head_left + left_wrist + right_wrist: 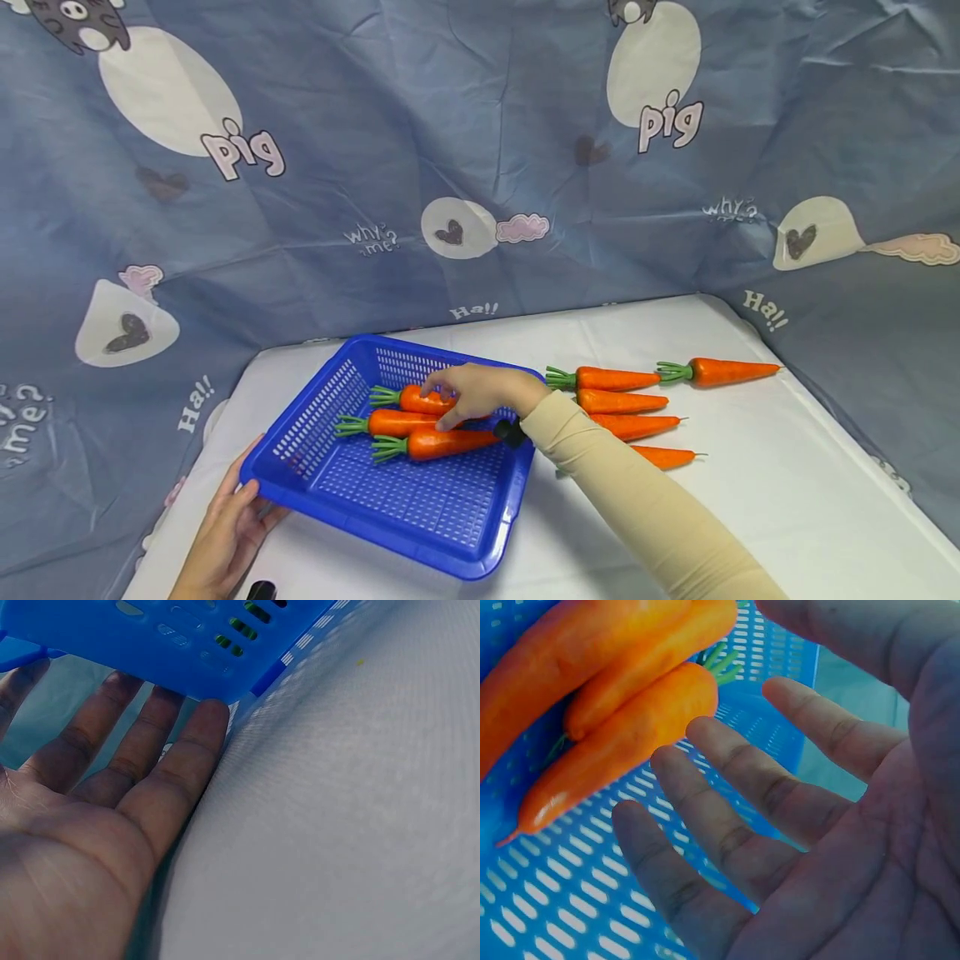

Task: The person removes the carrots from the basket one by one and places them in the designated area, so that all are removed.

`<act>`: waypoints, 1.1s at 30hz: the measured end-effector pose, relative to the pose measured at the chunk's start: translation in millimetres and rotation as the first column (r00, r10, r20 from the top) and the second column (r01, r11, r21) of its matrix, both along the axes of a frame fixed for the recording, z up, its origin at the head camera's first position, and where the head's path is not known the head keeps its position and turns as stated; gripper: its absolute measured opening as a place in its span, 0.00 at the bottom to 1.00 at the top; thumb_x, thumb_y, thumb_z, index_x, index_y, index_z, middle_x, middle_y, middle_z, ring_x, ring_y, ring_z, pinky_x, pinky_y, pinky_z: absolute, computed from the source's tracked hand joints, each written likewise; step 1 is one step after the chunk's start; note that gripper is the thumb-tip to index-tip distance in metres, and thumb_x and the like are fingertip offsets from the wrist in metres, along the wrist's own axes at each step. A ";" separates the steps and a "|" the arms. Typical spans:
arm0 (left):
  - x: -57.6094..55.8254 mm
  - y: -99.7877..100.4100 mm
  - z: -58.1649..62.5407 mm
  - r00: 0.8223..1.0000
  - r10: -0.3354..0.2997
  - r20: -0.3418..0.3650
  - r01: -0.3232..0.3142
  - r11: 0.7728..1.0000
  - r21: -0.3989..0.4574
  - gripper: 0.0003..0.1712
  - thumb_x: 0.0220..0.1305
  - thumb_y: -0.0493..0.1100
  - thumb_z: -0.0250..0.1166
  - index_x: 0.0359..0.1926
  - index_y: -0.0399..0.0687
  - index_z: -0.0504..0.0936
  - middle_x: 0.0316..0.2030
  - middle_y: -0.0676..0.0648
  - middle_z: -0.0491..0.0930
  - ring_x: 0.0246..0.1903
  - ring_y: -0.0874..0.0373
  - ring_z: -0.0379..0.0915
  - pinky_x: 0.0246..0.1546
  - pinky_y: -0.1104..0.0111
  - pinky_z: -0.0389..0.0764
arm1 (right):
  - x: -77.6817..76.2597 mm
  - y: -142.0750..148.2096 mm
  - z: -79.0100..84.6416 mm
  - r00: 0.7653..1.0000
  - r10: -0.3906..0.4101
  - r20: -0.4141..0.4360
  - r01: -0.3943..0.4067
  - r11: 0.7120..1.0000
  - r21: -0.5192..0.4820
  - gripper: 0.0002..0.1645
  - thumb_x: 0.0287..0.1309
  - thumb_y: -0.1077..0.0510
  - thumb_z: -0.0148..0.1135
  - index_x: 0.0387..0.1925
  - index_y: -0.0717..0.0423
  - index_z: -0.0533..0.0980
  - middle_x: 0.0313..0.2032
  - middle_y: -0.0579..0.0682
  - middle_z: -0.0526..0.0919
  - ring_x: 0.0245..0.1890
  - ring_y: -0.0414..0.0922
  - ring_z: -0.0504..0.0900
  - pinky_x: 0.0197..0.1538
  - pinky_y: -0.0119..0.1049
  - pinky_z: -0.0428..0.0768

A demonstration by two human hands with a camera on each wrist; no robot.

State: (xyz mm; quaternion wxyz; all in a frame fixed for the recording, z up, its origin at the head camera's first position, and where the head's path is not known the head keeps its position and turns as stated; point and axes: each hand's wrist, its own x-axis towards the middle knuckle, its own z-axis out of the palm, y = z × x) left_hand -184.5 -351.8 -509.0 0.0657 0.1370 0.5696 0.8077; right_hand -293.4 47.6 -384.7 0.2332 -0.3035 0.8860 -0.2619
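A blue plastic basket (405, 546) with slotted walls sits on the white table. My left hand (232, 517) holds its near left corner, thumb at the rim and fingers against the outer wall (202, 645). Inside lie three orange carrots (442, 443) side by side, green stems pointing left. Over these carrots reaches my right hand (480, 392), its fingers spread and loosely bent. From the right wrist, the palm (840, 847) holds nothing, and its fingertips are close beside the lowest carrot (622, 750).
Several more carrots (622, 402) lie in a rough stack right of the basket, partly behind the right sleeve (630, 492). One carrot (731, 372) lies farther right. A blue-grey printed cloth (480, 167) hangs behind the white table (750, 475).
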 end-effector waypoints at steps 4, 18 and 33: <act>0.4 1.0 -0.2 1.000 0.001 -0.003 -0.001 1.000 -0.007 0.33 0.87 0.36 0.38 0.83 0.68 0.61 0.69 0.61 0.81 0.62 0.63 0.83 0.56 0.63 0.87 | 1.9 -4.8 -3.0 1.000 0.007 0.006 -0.007 1.000 0.023 0.33 0.69 0.56 0.73 0.73 0.49 0.74 0.67 0.58 0.80 0.69 0.55 0.78 0.74 0.50 0.76; 2.0 3.1 0.9 0.997 0.066 0.024 -0.065 0.996 -0.059 0.32 0.87 0.37 0.41 0.83 0.68 0.62 0.67 0.62 0.82 0.60 0.63 0.84 0.54 0.63 0.88 | 2.8 -16.2 -17.9 0.999 0.020 -0.029 -0.016 0.991 0.130 0.32 0.63 0.64 0.76 0.67 0.48 0.79 0.55 0.53 0.85 0.55 0.46 0.81 0.67 0.43 0.80; 1.6 3.6 4.8 0.998 0.070 0.010 -0.069 0.995 -0.070 0.32 0.87 0.37 0.40 0.84 0.65 0.60 0.67 0.62 0.81 0.60 0.64 0.84 0.55 0.64 0.87 | 1.9 -23.5 -26.2 0.999 0.019 -0.040 -0.014 0.991 0.134 0.30 0.58 0.69 0.78 0.60 0.46 0.82 0.49 0.51 0.87 0.45 0.43 0.83 0.49 0.33 0.82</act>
